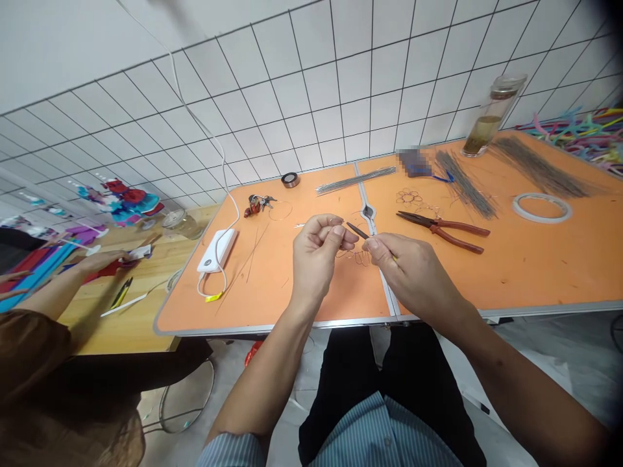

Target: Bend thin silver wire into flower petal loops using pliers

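My left hand (318, 250) is closed in a pinch on a thin wire piece (357, 258) whose small loops hang just below my fingers. My right hand (406, 269) is closed round a slim dark tool (357, 231), its tip pointing toward my left thumb. Both hands hover over the middle seam of the orange table (302, 292). Red-handled pliers (445, 228) lie right of my hands. A finished wire flower shape (409, 196) lies beyond them.
Bundles of straight wire (355, 179) (464, 183) (538, 167), a tape ring (541, 207), a dark tape roll (291, 179), a glass jar (491, 117), keys (256, 204) and a white power bank (217, 250) sit on the table. Another person's hand (97, 261) works at a wooden table on the left.
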A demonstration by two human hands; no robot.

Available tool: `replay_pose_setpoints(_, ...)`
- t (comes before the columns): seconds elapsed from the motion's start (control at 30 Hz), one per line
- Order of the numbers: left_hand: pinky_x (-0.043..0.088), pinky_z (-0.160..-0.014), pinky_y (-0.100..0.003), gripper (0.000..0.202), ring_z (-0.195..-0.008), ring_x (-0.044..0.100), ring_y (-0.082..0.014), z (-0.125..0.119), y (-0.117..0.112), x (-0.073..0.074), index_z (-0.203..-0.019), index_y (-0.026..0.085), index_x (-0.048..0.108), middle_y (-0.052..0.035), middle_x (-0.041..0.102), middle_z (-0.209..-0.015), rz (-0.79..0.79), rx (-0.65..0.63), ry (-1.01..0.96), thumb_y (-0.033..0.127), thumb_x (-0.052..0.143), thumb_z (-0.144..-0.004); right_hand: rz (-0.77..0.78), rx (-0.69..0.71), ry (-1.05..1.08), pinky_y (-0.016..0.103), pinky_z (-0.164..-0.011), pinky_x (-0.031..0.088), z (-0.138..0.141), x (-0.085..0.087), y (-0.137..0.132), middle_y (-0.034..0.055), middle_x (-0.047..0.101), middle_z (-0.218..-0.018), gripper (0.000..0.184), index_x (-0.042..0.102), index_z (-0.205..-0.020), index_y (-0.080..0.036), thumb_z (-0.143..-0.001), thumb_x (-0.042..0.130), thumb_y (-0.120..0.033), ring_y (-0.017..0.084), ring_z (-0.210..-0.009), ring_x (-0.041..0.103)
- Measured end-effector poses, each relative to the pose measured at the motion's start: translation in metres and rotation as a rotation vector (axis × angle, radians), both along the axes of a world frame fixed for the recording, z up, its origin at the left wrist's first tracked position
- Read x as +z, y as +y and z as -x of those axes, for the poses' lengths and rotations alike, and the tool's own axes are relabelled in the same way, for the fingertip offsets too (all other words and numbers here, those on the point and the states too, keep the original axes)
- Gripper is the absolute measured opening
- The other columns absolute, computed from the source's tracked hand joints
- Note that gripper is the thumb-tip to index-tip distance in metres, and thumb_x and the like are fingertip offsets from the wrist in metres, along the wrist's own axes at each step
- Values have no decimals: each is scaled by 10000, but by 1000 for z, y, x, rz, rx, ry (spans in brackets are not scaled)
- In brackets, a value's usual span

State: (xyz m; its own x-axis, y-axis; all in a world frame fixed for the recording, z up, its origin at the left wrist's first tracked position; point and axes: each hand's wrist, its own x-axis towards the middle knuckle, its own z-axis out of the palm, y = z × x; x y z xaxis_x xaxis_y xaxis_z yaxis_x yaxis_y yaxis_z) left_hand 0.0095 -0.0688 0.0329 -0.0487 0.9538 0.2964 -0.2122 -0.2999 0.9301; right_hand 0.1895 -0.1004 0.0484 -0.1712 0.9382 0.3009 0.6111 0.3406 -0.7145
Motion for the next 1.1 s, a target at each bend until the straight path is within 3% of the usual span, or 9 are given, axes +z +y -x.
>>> replay_pose_setpoints(0.23, 630, -756, -304, 213, -695, 733, -143, -2, -4, 2, -1009, 210, 717, -27, 799, -804, 25, -15, 14, 374, 834, -941, 6, -9, 1, 351, -643, 291, 2, -5, 1, 11, 594, -754, 485, 474, -741, -243, -1157, 417, -485, 175, -679, 459)
replay_pose_setpoints(0.53, 592, -677, -239, 165, -638, 697, -118, 15, 7, -9, -958, 203, 740, -12, 780, -751, 79, 104, 13, 294, 854, -881, -3, 27, -10, 320, -717, 374, -4, -13, -14, 5, 718, -901, 390, 687, -932, -224, -1177, 462, -426, 168, -808, 608)
replay_pose_setpoints(0.7, 446, -493, -187, 249, -494, 568, -84, 34, 30, -10, -823, 190, 702, 25, 662, -607, 230, 39, 15, 340, 900, -817, -18, -243, -396, 343, -733, 371, -41, -40, -5, 80, 782, -1091, 302, 752, -1113, -207, -1157, 509, -379, 238, -1014, 696)
replay_pose_setpoints(0.8, 473, -483, -207, 258, -491, 599, -100, 37, 41, -5, -828, 201, 683, 22, 692, -641, 345, -20, -40, 337, 899, -794, -32, -356, -630, 373, -771, 384, -69, -60, 12, 152, 768, -1087, 330, 756, -1072, -158, -1138, 500, -356, 298, -1034, 693)
replay_pose_setpoints(0.87, 507, -497, -222, 242, -509, 630, -109, 36, 48, -1, -829, 194, 690, -1, 731, -681, 409, -69, -59, 321, 893, -794, -71, -350, -698, 405, -813, 417, -82, -66, 22, 200, 760, -1144, 337, 771, -1096, -135, -1113, 539, -379, 340, -1081, 686)
replay_pose_setpoints(0.93, 522, -512, -224, 235, -523, 652, -111, 33, 54, 3, -830, 184, 702, -20, 753, -706, 423, -121, -60, 318, 894, -818, -125, -332, -648, 450, -886, 455, -86, -63, 28, 225, 752, -1233, 319, 780, -1158, -122, -1073, 599, -369, 374, -1173, 674)
replay_pose_setpoints(1.0, 522, -507, -228, 256, -515, 655, -114, 30, 60, 6, -819, 183, 704, -33, 764, -708, 419, -188, -48, 334, 910, -835, -149, -298, -451, 469, -961, 483, -81, -49, 33, 203, 758, -1289, 322, 776, -1235, -131, -1051, 633, -354, 363, -1231, 676)
replay_pose_setpoints(1.1, 542, -524, -230, 299, -550, 695, -127, 23, 70, 13, -825, 180, 714, -61, 797, -756, 361, -319, -26, 385, 931, -852, -56, -147, -95, 421, -934, 525, -60, -17, 45, 109, 809, -1186, 318, 786, -1246, -197, -1058, 645, -411, 271, -1060, 743)
